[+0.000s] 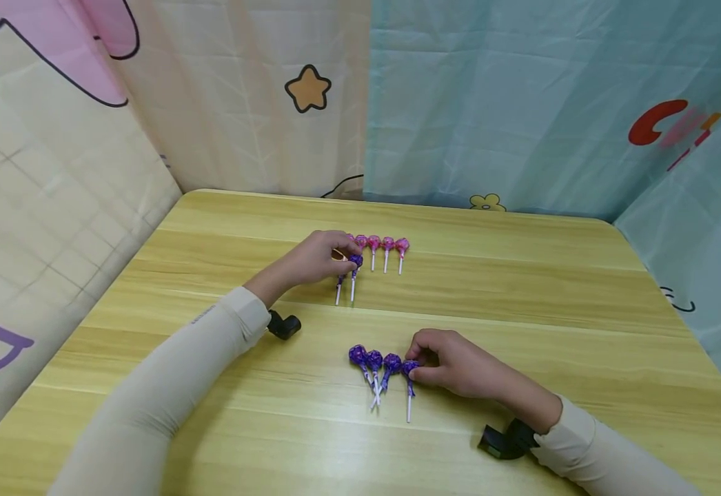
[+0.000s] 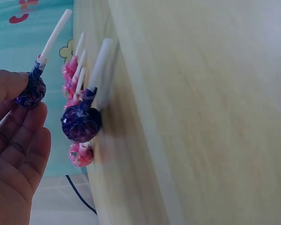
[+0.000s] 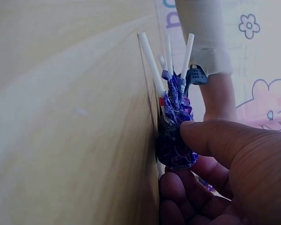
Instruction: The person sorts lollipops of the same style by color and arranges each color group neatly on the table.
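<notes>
My left hand (image 1: 317,260) pinches a purple-wrapped lollipop (image 1: 356,261) by its head between thumb and fingers. In the left wrist view that lollipop (image 2: 33,91) is held off the table, its white stick tilted upward. Beside it, a second purple lollipop (image 2: 82,123) lies on the table, its head mostly behind the fingers in the head view. A row of several pink lollipops (image 1: 388,243) lies just beyond. Nearer the front, my right hand (image 1: 460,364) pinches the head of a purple lollipop (image 1: 409,368). To its left are three more purple lollipops (image 1: 391,363), two with crossing sticks.
The wood-grain table (image 1: 522,296) has rounded far corners. Printed curtains (image 1: 491,103) hang close behind it and along both sides. A black wrist camera mount (image 1: 284,325) sits under the left wrist, and another black mount (image 1: 506,441) under the right.
</notes>
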Available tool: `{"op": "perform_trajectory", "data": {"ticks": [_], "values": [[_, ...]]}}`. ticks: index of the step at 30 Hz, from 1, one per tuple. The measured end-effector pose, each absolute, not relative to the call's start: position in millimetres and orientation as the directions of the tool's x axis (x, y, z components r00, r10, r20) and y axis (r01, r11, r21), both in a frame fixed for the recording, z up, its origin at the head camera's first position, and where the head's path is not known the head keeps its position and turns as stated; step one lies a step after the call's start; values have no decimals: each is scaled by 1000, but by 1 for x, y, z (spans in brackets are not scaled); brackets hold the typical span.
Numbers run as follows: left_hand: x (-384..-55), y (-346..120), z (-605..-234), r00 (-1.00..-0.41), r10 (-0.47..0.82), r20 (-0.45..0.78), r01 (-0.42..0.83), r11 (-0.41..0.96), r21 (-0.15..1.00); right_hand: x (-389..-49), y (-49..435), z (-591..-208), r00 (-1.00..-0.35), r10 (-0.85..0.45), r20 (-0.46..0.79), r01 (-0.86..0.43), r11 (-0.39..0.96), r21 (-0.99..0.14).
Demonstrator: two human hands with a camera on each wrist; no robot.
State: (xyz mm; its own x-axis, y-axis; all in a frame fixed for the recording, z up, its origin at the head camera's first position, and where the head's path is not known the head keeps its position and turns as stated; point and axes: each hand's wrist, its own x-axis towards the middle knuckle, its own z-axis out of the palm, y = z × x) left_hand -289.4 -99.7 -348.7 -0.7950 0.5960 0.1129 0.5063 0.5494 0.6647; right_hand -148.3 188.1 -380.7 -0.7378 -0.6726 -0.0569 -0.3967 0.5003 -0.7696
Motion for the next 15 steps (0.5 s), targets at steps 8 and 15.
{"op": "perform_trajectory", "data": {"ticks": [8, 15], "values": [[-297, -96, -359, -785, 613, 90, 518, 569, 639, -148, 187, -380, -746, -662, -73, -386, 519, -762], [-298, -93, -360, -786, 616, 51, 514, 605, 608, -148, 187, -381, -749, -657, -80, -378, 524, -764]]}}
